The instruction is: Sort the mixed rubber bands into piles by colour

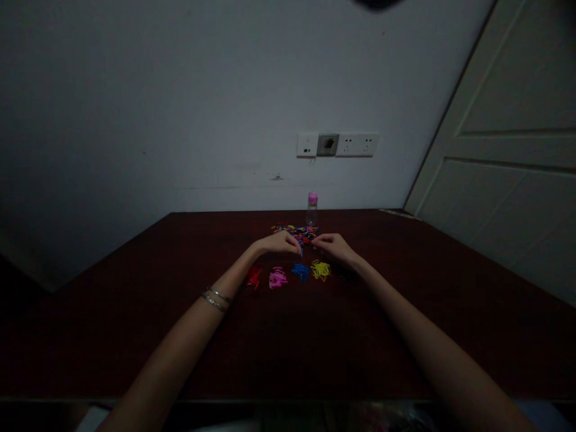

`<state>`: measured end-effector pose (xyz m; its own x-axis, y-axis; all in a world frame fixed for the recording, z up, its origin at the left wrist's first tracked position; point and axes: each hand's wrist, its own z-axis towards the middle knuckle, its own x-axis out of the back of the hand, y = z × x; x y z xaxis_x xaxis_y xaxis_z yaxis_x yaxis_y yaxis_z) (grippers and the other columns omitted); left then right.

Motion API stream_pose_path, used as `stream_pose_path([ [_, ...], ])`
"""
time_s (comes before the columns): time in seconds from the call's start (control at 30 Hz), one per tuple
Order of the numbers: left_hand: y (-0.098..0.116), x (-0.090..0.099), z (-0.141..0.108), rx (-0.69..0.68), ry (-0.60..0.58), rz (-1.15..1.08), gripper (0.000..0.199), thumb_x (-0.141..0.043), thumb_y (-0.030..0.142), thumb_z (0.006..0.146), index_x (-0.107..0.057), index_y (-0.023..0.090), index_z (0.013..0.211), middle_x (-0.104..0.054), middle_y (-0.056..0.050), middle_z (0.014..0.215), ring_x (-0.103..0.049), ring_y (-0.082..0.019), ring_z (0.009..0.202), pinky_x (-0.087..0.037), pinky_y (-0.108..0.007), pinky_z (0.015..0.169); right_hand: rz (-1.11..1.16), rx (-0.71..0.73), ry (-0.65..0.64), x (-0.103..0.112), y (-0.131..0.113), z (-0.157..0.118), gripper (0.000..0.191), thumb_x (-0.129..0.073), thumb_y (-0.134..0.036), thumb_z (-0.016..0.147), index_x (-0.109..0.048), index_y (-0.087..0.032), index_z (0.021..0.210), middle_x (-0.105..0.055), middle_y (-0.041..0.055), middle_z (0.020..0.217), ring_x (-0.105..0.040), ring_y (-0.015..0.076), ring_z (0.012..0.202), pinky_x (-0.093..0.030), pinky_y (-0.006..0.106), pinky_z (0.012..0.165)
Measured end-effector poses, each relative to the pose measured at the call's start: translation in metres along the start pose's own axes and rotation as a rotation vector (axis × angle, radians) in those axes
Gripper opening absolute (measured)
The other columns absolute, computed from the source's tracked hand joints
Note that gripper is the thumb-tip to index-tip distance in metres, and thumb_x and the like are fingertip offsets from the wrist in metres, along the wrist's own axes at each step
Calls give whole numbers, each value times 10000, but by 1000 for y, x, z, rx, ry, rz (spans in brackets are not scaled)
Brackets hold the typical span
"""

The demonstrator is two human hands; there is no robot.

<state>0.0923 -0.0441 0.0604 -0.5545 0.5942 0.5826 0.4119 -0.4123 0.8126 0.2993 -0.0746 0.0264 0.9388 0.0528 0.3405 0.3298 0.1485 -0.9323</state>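
Note:
My left hand (282, 241) is closed in a pinch, with a small blue paper clip (301, 253) hanging from its fingertips above the blue pile. The thumb and fingers of my right hand (332, 245) are pressed together at the right edge of a mixed heap of coloured clips (290, 228); what they hold, if anything, is too small to make out. Nearer to me lie sorted piles: red clips (254, 277), partly behind my left forearm, pink clips (278, 278), blue clips (300, 272) and yellow clips (321, 270). Dark pieces (344, 277) beside my right wrist are hard to see.
A clear bottle with a pink cap (312, 210) stands behind the mixed heap. The dark red table (288, 342) meets a wall carrying sockets (357, 144). At the right is a pale panelled door (508, 138). The light is dim.

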Motion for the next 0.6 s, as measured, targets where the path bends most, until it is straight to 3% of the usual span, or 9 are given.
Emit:
stream_pose_path([
  [0.07, -1, -2, -3, 50, -165, -5, 154, -622, 231, 587, -701, 128, 670, -600, -17, 548, -442, -62, 455, -297, -190, 442, -6, 14, 5, 2, 1, 0, 310, -614, -409, 639, -653, -123, 753, -631, 43, 660, -441, 66, 464, -288, 173, 383],
  [0.17, -2, -6, -4, 94, -249, -7, 155, -633, 230, 574, -702, 143, 682, -603, -16, 550, -429, -58, 444, -278, -185, 426, -10, 12, 17, 1, -1, -1, 313, -619, -408, 630, -653, -120, 748, -625, 41, 648, -433, 68, 459, -290, 180, 387],
  [0.43, -6, 1, -3, 112, -215, 33, 191, -654, 288, 571, -690, 135, 681, -510, 13, 453, -351, -49, 399, -219, -196, 394, -14, 43, 15, -5, -13, -7, 314, -600, -412, 644, -647, -115, 734, -573, 5, 554, -430, 74, 446, -322, 204, 432],
  [0.6, -14, 16, -8, 141, -88, 24, 244, -604, 319, 613, -675, 127, 745, -483, 27, 455, -322, -42, 382, -214, -192, 386, -261, 227, -56, -19, -30, -18, 258, -576, -379, 686, -657, -141, 740, -601, 16, 619, -499, 107, 541, -353, 215, 502],
])
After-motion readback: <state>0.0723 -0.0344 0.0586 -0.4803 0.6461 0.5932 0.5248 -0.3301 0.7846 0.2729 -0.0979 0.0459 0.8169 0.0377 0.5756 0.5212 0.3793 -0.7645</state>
